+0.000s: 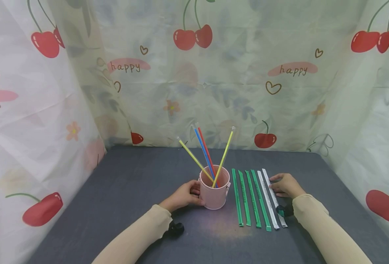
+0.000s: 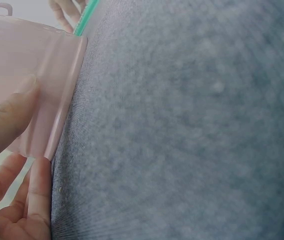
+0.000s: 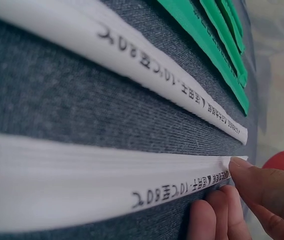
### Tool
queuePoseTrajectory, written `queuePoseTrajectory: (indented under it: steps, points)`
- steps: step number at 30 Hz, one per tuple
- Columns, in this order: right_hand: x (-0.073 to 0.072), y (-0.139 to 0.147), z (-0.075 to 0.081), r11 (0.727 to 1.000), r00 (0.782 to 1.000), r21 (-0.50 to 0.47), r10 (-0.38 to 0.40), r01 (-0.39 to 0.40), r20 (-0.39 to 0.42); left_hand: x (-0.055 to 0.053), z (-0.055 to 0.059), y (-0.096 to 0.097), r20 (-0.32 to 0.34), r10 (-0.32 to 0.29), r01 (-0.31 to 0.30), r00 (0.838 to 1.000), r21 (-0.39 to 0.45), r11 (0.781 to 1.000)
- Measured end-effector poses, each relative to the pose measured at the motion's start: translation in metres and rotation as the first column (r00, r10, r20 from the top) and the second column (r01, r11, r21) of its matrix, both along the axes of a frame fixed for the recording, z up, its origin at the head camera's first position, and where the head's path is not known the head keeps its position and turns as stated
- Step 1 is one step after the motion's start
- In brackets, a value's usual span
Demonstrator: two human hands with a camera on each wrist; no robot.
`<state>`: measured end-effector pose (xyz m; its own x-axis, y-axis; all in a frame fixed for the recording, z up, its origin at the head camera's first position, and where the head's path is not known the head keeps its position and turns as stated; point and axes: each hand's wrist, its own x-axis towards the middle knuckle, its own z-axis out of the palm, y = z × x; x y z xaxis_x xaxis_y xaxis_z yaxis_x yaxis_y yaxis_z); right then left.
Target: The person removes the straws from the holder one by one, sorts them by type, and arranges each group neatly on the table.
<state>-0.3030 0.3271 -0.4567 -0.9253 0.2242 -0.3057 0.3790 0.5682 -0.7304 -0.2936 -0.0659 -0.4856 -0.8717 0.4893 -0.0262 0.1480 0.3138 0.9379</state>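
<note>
A small pink bucket [image 1: 213, 196] stands upright on the table, holding several straws in clear wrappers: a blue straw [image 1: 202, 145], a red straw [image 1: 207, 152] and two yellow ones, one of them a yellow straw [image 1: 226, 150] leaning right. My left hand [image 1: 184, 195] grips the bucket's left side; in the left wrist view the thumb [image 2: 14, 112] lies along its wall and fingertips meet its edge. At the right end of a row, my right hand [image 1: 286, 185] pinches the outermost white paper-wrapped straw [image 3: 82, 185] near its far end. That straw lies along the table.
Between bucket and right hand lie another white wrapped straw [image 1: 267, 200] and several green wrapped straws [image 1: 244, 198], side by side. The dark table [image 1: 141, 176] is enclosed by a cherry-printed curtain [image 1: 214, 88] at the back and both sides.
</note>
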Motion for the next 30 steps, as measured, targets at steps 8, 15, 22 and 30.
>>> queuePoseTrajectory:
  steps: [8, 15, 22, 30]
  points:
    - [0.0, 0.001, 0.006, 1.0, 1.0, -0.02, -0.002, 0.002, -0.025, 0.01, 0.014, 0.0, 0.007, -0.003, 0.003, 1.0, 0.006, 1.0]
    - [-0.002, -0.004, 0.015, 1.0, 0.997, 0.002, 0.005, -0.005, -0.073, 0.022, 0.032, -0.001, 0.012, -0.005, 0.005, 1.0, 0.007, 1.0]
    - [-0.004, -0.018, 0.029, 0.998, 0.993, -0.034, 0.044, -0.048, -0.113, 0.01, 0.013, 0.0, 0.0, 0.002, -0.002, 1.0, 0.001, 1.0]
    - [0.004, -0.04, 0.051, 0.985, 0.975, -0.104, 0.113, -0.134, -0.19, 0.001, 0.001, 0.0, -0.009, 0.01, -0.01, 1.0, -0.008, 1.0]
